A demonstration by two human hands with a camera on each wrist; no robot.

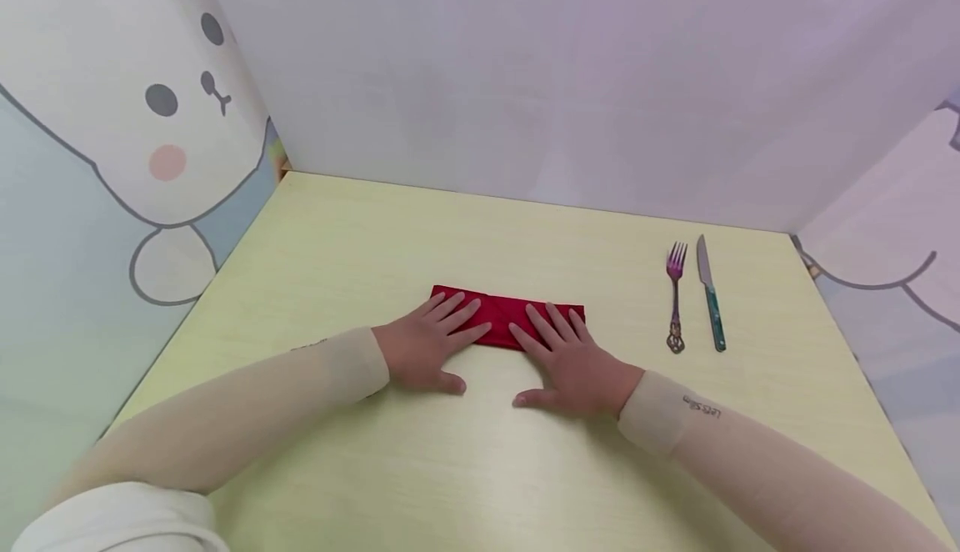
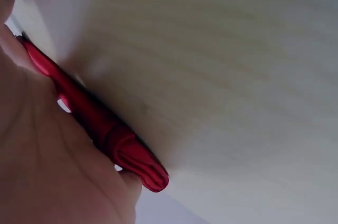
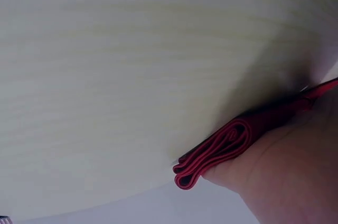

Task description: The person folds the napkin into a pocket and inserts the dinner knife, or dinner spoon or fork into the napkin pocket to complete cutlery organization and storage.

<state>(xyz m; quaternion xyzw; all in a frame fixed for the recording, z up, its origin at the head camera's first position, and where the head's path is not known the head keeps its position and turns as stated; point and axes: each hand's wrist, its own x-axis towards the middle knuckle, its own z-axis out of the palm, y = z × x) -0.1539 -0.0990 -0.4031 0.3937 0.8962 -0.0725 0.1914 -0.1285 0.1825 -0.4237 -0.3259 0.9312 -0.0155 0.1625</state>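
A red cloth (image 1: pixel 498 312), folded into a long flat strip, lies across the middle of the table. My left hand (image 1: pixel 427 343) rests on its left part with fingers spread and straight, the thumb out on the tabletop. On the right part my right hand (image 1: pixel 573 360) lies the same way, palm down, fingers fanned over the fabric. From the left wrist, the rounded folded end of the cloth (image 2: pixel 142 166) shows under the fingers. The right wrist view shows several stacked layers at the other end of the cloth (image 3: pixel 222 150), with the hand over it.
To the right on the pale yellow table (image 1: pixel 360 235) lie a fork (image 1: pixel 675 293) with an ornate handle and a knife (image 1: pixel 711 293) with a green handle, side by side. A white curtain (image 1: pixel 525 77) hangs behind the table, and printed cloth (image 1: pixel 112 160) borders the left side.
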